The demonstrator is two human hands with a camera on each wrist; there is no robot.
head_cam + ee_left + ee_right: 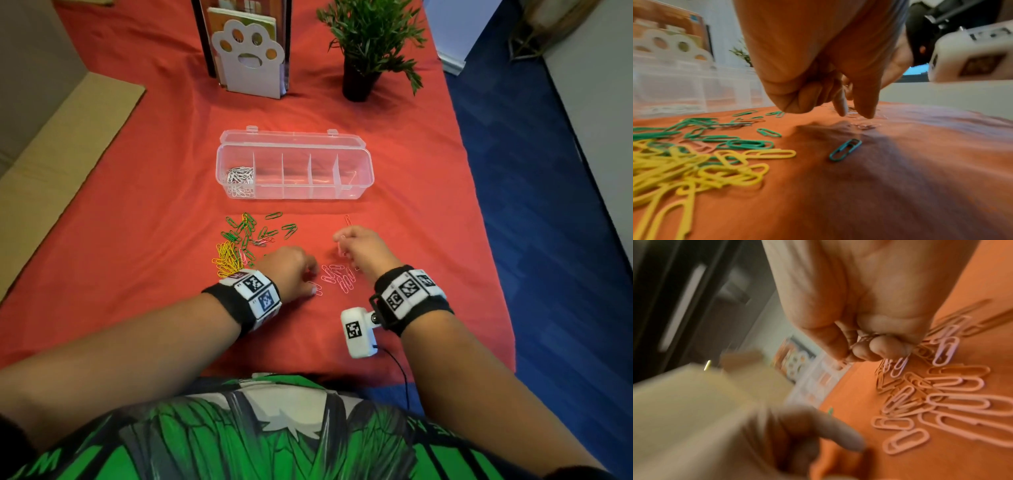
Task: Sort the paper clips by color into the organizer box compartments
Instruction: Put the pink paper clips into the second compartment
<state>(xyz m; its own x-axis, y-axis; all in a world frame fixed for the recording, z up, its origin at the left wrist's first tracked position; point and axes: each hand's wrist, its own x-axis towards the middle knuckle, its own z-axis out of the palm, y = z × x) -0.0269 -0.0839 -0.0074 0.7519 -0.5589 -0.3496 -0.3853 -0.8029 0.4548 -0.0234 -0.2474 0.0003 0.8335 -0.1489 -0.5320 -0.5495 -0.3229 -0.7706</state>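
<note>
Two hands work low in the frame over a red cloth (137, 212) that covers the table. The left hand (291, 270), lower centre, has its fingers bent down with the tips touching the cloth beside the pink clips (337, 277); whether it pinches one I cannot tell. The right hand (363, 246), just right of it, is curled round a bunch of pink clips, some dangling from its fingers (888, 348). Left of the hands lie the yellow clips (227, 260) in a heap, with the green clips (255, 228) scattered just above. Further up, at centre, sits the clear box (363, 174), lid open, white clips (239, 176) in its leftmost compartment. Along the top edge stand a paw-shaped holder (250, 61) and a potted plant (370, 37). Cardboard (61, 164) lies at the left edge, blue floor (534, 205) at the right.
</note>
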